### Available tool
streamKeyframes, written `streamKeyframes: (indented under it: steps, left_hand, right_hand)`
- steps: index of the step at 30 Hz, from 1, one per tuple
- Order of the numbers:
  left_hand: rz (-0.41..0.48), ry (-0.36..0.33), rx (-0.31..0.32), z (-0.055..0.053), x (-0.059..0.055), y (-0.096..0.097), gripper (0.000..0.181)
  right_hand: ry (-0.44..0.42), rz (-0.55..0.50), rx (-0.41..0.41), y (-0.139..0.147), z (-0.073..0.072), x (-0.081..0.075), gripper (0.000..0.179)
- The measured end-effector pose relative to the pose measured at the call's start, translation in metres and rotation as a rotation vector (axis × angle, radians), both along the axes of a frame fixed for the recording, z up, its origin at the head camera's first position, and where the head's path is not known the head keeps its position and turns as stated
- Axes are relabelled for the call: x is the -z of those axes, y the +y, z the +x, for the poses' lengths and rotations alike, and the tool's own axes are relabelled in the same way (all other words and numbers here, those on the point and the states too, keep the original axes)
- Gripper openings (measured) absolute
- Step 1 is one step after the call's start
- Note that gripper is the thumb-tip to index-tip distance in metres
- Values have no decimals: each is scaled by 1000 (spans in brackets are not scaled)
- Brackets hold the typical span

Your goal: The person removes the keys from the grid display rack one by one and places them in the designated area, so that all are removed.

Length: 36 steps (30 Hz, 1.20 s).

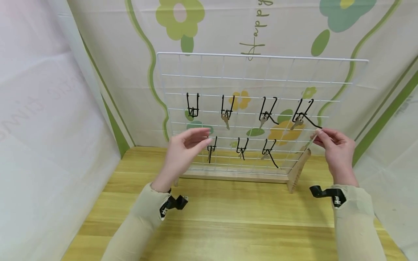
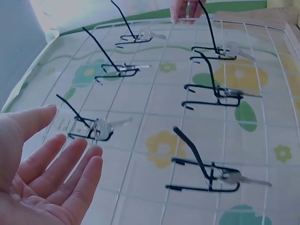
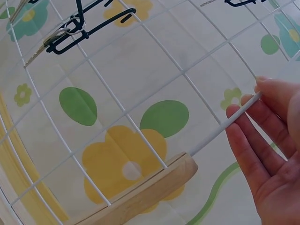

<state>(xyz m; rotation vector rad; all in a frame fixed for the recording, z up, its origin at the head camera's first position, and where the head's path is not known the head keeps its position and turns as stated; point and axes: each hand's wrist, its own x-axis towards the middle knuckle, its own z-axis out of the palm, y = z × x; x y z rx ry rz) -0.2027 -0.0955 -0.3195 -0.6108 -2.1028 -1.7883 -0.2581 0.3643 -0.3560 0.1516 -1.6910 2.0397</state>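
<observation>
A white wire grid (image 1: 262, 56) stands upright in a wooden stand (image 1: 235, 176). Black double-prong hooks hang on it in two rows, with metal keys such as this key (image 1: 225, 117) on them. My left hand (image 1: 177, 154) is held in front of the lower-left hook, fingers relaxed and apart, nothing in them. The left wrist view shows its fingertips beside that hook's key (image 2: 104, 127). At the grid's right side, my right hand (image 1: 339, 154) pinches the outer wire (image 3: 211, 139) between thumb and fingers, just past the stand's wooden foot (image 3: 183, 169).
Under the stand lies a wood-grain tabletop (image 1: 228, 210). A printed cloth (image 1: 107, 29) with flowers and lettering hangs behind the grid, and white cloth walls (image 1: 39, 108) close in both sides. Hook arms stick out toward me.
</observation>
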Motion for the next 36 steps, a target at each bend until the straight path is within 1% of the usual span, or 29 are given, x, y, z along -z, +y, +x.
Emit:
streamKeyframes:
  steps: [2,4,7,11,15,21,27,36]
  left_hand:
    - [10,34,9,-4,-4,7,33]
    - [18,61,6,-8,-7,12,34]
    - [43,78,5,-14,-10,20,35]
    - [69,80,-11,-23,-12,27,35]
    - [81,77,-44,-34,-16,33,34]
    - [69,64,-74,-45,-23,40,35]
    - [32,56,-111,-52,-25,45,31]
    - [42,42,-168,-57,-23,50,24]
  right_hand:
    - [0,5,-3,0,0,0,29]
    - [1,14,-2,1,0,0,29]
    - [6,22,-5,0,0,0,28]
    - [17,21,-16,-1,-1,0,26]
    - [29,4,-32,-1,-1,1,29]
    - [30,12,-44,1,-2,3,29]
    - [25,10,-51,2,-1,3,31]
    - [19,12,-51,1,-1,3,31]
